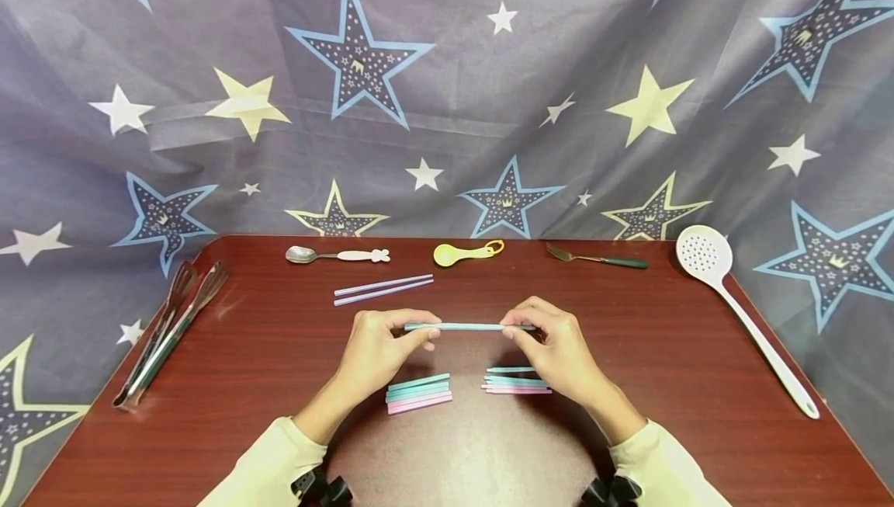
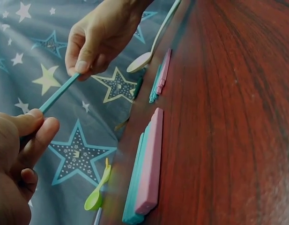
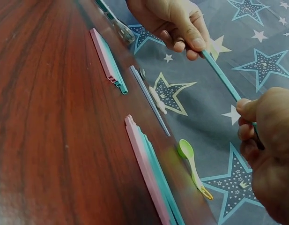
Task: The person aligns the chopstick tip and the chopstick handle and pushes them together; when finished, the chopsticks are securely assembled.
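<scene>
A light-blue chopstick (image 1: 468, 327) is held level above the table, one end in each hand. My left hand (image 1: 377, 344) pinches its left part between thumb and fingers, and my right hand (image 1: 555, 344) pinches the right part. Both wrist views show the bare middle of the stick between the hands. Below the left hand lie several thicker teal and pink chopstick pieces (image 1: 421, 400) side by side, with hollow ends in the right wrist view. Thinner teal and pink pieces (image 1: 517, 390) lie below the right hand, partly covered by it. Two purple chopsticks (image 1: 384, 285) lie behind the left hand.
Metal tongs (image 1: 171, 340) lie along the left edge. At the back edge are a white-handled spoon (image 1: 359, 255), a yellow measuring spoon (image 1: 447, 255) and a green-handled fork (image 1: 621, 262). A white skimmer (image 1: 768, 352) lies along the right edge. A star-patterned curtain (image 1: 447, 134) hangs behind.
</scene>
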Demonstrator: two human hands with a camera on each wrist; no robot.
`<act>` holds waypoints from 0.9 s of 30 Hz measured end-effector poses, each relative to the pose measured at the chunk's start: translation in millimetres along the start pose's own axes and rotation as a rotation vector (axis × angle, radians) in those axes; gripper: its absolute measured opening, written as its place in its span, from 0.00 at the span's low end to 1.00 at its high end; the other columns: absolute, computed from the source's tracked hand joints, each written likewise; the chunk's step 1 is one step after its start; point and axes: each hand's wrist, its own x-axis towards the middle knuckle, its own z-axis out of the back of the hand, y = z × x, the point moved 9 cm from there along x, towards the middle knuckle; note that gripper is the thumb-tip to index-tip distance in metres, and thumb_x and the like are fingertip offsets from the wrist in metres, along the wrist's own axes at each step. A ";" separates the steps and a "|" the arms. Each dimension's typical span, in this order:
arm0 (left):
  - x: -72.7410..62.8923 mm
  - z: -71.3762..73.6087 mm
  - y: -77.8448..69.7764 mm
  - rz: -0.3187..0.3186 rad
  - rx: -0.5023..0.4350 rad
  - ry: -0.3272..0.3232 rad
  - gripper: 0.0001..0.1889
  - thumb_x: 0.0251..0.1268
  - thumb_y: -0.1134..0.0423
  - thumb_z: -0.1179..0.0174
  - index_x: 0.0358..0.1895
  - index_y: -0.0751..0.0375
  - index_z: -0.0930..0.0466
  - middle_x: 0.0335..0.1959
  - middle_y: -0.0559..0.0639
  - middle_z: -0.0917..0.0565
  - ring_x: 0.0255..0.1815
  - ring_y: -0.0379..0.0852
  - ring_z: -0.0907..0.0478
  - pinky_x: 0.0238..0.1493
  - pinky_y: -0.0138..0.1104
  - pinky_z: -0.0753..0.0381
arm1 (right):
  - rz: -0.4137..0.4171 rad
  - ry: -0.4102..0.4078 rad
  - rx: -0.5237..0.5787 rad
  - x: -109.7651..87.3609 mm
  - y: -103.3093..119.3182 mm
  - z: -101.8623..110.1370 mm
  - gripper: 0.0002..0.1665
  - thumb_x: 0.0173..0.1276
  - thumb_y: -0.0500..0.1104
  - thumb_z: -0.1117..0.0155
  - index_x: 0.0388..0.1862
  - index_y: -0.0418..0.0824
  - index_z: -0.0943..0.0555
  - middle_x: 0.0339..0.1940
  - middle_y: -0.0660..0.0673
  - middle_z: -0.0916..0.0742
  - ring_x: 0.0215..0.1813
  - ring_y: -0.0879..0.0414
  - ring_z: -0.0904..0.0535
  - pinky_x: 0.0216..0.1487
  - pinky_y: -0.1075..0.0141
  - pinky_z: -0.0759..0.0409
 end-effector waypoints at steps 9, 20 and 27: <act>0.8 1.3 0.4 0.038 -0.012 0.050 0.05 0.62 0.59 0.26 0.39 0.43 0.08 0.23 0.37 0.10 0.20 0.36 0.15 0.17 0.26 0.36 | -0.009 0.013 0.018 0.4 0.1 -0.8 0.11 0.63 0.30 0.26 0.37 0.46 0.12 0.35 0.52 0.13 0.32 0.65 0.25 0.31 0.75 0.29; 0.7 17.5 8.3 0.095 0.080 0.075 0.06 0.60 0.60 0.25 0.38 0.44 0.09 0.21 0.41 0.13 0.20 0.32 0.25 0.23 0.27 0.29 | -0.053 0.029 0.023 -0.1 -7.7 2.9 0.08 0.63 0.34 0.24 0.37 0.46 0.11 0.35 0.54 0.13 0.32 0.65 0.25 0.30 0.75 0.29; -0.9 26.5 16.4 0.070 0.090 0.067 0.06 0.60 0.60 0.25 0.38 0.44 0.09 0.23 0.41 0.11 0.22 0.31 0.22 0.25 0.27 0.27 | -0.094 0.043 0.044 -4.2 -16.3 4.3 0.05 0.65 0.36 0.24 0.36 0.46 0.11 0.33 0.55 0.14 0.30 0.64 0.27 0.28 0.73 0.29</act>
